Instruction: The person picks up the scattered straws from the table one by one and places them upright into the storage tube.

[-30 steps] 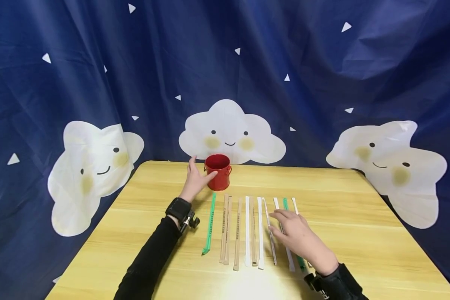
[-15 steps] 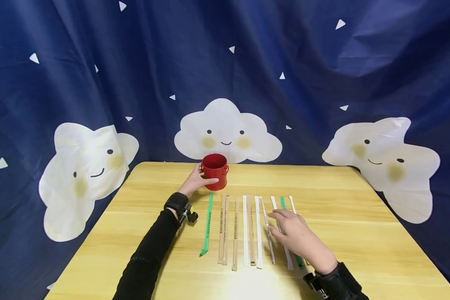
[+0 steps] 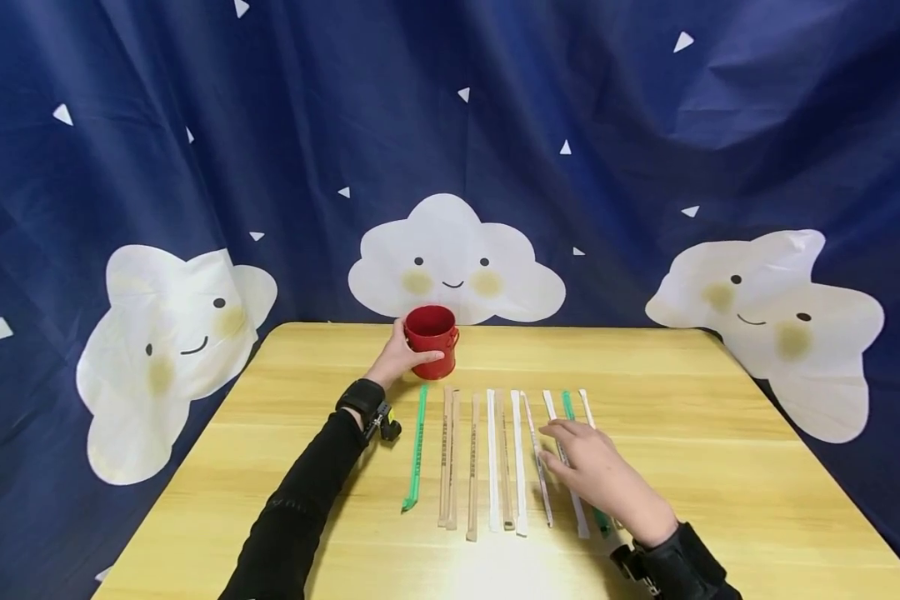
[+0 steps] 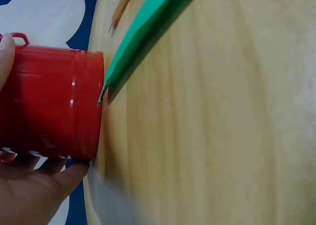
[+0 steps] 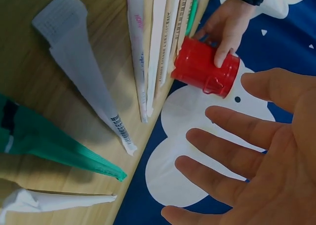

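Note:
My left hand (image 3: pixel 399 357) grips a small red bucket (image 3: pixel 441 343) standing at the far side of the table. In the left wrist view the fingers wrap one side of the bucket (image 4: pixel 49 96) and the thumb lies along the other. A green wrapped straw (image 3: pixel 419 446) lies with its far end close to the bucket's base. My right hand (image 3: pixel 603 471) hovers with spread fingers over the right-hand straws, partly hiding a white wrapped straw (image 3: pixel 581 517) and another green straw (image 3: pixel 567 405). The right wrist view shows its palm (image 5: pixel 296 156) holding nothing.
Several paper-wrapped straws lie side by side across the table (image 3: pixel 307 500), among them a brown straw (image 3: pixel 472 467) and a white straw (image 3: pixel 492 467). Behind the table's far edge hangs a blue curtain (image 3: pixel 307 125) with white clouds.
My left hand has moved forward to the bucket, its fingers and thumb closing round the side. The right hand stays over the straws. The head view has shifted slightly.

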Demonstrator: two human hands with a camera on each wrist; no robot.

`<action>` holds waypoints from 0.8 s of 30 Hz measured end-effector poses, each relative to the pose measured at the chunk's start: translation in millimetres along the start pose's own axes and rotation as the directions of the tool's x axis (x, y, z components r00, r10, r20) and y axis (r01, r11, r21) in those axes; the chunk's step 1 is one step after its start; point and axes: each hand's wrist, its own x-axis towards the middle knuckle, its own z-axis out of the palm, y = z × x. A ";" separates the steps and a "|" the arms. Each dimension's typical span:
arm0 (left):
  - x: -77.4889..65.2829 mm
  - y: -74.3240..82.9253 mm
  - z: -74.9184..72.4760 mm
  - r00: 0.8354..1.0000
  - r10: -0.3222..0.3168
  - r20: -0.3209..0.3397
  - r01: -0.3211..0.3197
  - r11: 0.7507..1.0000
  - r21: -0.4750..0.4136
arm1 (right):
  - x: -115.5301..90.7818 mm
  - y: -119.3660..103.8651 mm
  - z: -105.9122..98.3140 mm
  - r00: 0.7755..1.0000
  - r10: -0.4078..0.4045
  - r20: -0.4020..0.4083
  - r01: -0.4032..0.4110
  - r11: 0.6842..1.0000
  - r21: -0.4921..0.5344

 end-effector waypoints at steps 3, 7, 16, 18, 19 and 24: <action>1.3 0.4 1.6 1.000 0.027 -0.013 -0.027 1.000 -0.009 | 1.7 1.5 0.3 1.000 -0.007 -0.021 0.007 1.000 -0.004; 2.2 -2.1 1.8 0.999 0.034 -0.022 -0.034 0.999 0.016 | 3.1 3.0 0.8 0.999 -0.012 -0.037 0.011 1.000 -0.007; -5.7 -2.9 3.7 0.999 0.022 -0.034 -0.022 1.000 0.023 | 2.0 3.6 4.2 1.000 0.015 -0.009 -0.015 0.999 0.029; -7.6 -2.5 5.0 0.999 0.014 -0.031 -0.013 1.000 0.019 | 0.0 3.9 4.4 0.999 0.035 0.006 -0.035 0.998 0.048; -8.0 -2.9 5.4 0.999 0.009 -0.031 -0.009 1.000 0.013 | -0.8 4.2 4.8 0.999 0.045 0.012 -0.045 0.997 0.057; -8.5 -4.2 7.4 0.999 0.005 -0.037 -0.007 0.999 -0.033 | -2.6 8.2 5.1 0.998 0.056 0.002 -0.056 0.995 0.082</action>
